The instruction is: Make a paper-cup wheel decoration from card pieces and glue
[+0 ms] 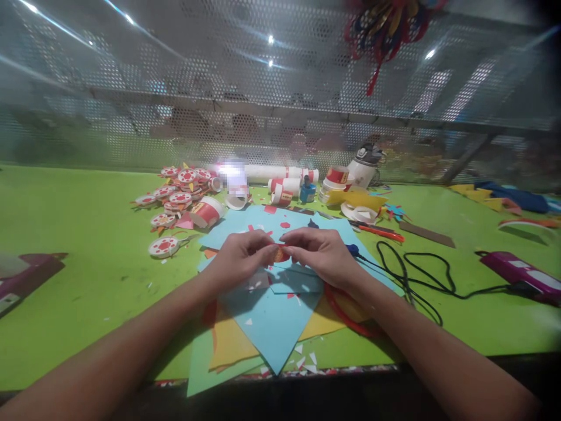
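Right now I watch the left hand (239,255) and the right hand (323,252) come together mid-view, at nine and three o'clock of a small red piece (281,254) with gold marking, the fingers of both pinching it between their tips. I see it held over blue paper sheets (274,330), with yellow paper (231,340) partly under them on the green surface (100,333). From the red piece, a lone red-and-white disc (163,247) lies at nine o'clock, and a heap of similar discs (186,178) sits at ten, along with a red-and-white tube (207,211). I find a small blue bottle (307,192) toward one o'clock. Just short of three is an orange-handled tool (387,234); well out at three, a black cable (486,291) reaches a purple power strip (517,272). Loose paper scraps (310,369) lie near six.
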`<state>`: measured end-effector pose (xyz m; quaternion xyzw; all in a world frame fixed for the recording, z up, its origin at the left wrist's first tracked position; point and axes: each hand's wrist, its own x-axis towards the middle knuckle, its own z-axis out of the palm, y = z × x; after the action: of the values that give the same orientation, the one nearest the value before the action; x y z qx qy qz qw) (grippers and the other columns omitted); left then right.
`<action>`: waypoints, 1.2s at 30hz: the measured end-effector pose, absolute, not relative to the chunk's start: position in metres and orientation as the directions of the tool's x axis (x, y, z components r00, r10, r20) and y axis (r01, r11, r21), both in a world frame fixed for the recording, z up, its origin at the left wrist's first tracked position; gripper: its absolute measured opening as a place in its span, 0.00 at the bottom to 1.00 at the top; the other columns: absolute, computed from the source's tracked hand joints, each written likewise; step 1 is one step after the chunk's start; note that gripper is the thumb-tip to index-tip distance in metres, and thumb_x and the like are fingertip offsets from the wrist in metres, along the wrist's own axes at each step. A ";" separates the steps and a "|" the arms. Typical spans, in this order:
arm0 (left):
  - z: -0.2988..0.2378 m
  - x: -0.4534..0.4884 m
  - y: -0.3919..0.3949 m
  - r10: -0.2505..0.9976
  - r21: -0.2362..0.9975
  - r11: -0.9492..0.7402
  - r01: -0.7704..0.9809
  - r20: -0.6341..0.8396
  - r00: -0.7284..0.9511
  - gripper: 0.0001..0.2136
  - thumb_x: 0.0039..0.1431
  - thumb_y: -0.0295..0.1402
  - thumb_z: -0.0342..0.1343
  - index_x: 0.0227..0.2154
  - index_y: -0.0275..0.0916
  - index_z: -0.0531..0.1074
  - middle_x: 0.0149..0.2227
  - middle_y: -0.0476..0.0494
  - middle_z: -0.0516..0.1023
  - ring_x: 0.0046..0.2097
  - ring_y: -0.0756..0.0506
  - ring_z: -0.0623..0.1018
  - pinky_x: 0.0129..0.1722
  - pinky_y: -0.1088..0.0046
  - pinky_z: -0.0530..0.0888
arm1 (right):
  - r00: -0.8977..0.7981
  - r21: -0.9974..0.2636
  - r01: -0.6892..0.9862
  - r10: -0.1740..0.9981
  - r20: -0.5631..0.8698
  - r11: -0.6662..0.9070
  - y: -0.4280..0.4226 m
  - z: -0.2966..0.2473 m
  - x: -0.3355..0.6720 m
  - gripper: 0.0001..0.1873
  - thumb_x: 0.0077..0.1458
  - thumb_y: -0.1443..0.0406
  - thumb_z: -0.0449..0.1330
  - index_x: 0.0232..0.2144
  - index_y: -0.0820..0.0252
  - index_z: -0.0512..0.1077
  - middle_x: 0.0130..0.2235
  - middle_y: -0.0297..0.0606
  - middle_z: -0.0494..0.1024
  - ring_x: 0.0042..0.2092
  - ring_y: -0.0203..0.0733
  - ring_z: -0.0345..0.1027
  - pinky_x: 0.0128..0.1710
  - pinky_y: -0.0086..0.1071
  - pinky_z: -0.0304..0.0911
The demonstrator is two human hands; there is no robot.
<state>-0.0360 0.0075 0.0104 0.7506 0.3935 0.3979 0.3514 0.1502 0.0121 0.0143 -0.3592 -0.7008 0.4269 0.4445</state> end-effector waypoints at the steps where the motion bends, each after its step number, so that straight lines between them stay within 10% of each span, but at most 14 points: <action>1: 0.011 -0.036 0.008 0.887 0.876 -0.392 0.281 0.279 0.367 0.11 0.55 0.39 0.54 0.26 0.35 0.73 0.22 0.46 0.74 0.24 0.51 0.70 0.24 0.77 0.66 | -0.340 -0.923 0.127 0.890 0.304 0.364 0.013 0.015 0.151 0.10 0.45 0.62 0.65 0.31 0.61 0.76 0.27 0.35 0.76 0.26 0.33 0.65 0.26 0.29 0.62; 12: 0.005 -0.041 0.015 0.889 0.995 -0.058 -0.077 0.087 0.449 0.11 0.56 0.39 0.54 0.29 0.36 0.70 0.27 0.43 0.77 0.27 0.49 0.76 0.26 0.75 0.70 | -0.464 -0.999 -0.026 0.884 0.051 0.044 0.021 0.011 0.158 0.16 0.49 0.54 0.61 0.24 0.63 0.72 0.24 0.33 0.72 0.23 0.31 0.62 0.23 0.27 0.56; 36: 0.009 -0.036 0.011 0.898 0.998 -0.044 -0.049 0.061 0.436 0.10 0.51 0.37 0.59 0.32 0.37 0.65 0.24 0.45 0.77 0.22 0.48 0.76 0.24 0.72 0.72 | -0.343 -0.996 -0.003 0.936 0.081 0.085 0.019 0.009 0.153 0.15 0.38 0.59 0.69 0.27 0.63 0.73 0.20 0.32 0.74 0.20 0.31 0.63 0.19 0.25 0.56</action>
<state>-0.0360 0.0110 0.0094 0.6031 0.3521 0.3978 0.5950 0.1526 0.0185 0.0089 -0.3869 -0.6031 0.5547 0.4229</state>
